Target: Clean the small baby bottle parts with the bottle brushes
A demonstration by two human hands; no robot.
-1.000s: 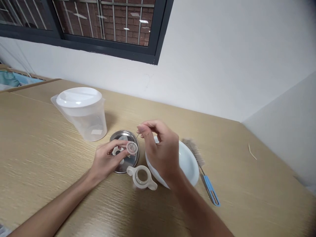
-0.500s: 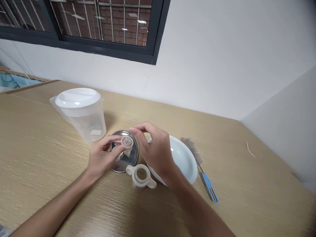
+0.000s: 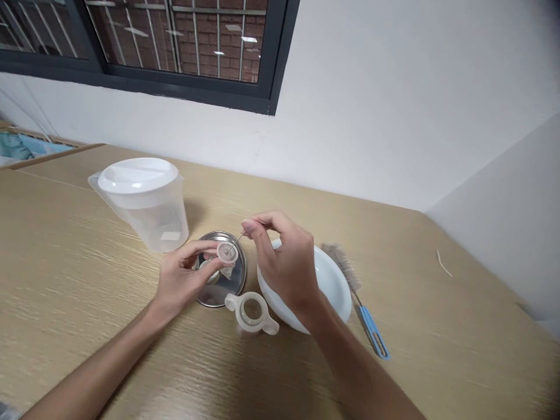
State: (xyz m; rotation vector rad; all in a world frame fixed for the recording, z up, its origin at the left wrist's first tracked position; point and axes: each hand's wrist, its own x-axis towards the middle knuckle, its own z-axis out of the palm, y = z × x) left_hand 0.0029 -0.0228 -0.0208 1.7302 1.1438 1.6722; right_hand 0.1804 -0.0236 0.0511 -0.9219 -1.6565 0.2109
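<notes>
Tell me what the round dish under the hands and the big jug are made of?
The round dish looks like metal, probably stainless steel: it is shiny grey and mirrors the left hand above it. The jug looks like plastic: its cloudy wall lets you see through, and its lid is smooth, matte white.

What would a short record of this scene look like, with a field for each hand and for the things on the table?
left hand: the left hand holds a small clear round disc over the steel dish
right hand: the right hand pinches a thin pin, its tip at the disc
in front: ring with two handles, lying flat
right side: white bowl, brush with blue handle beside it
left side: lidded clear jug
surface: wooden table
</notes>
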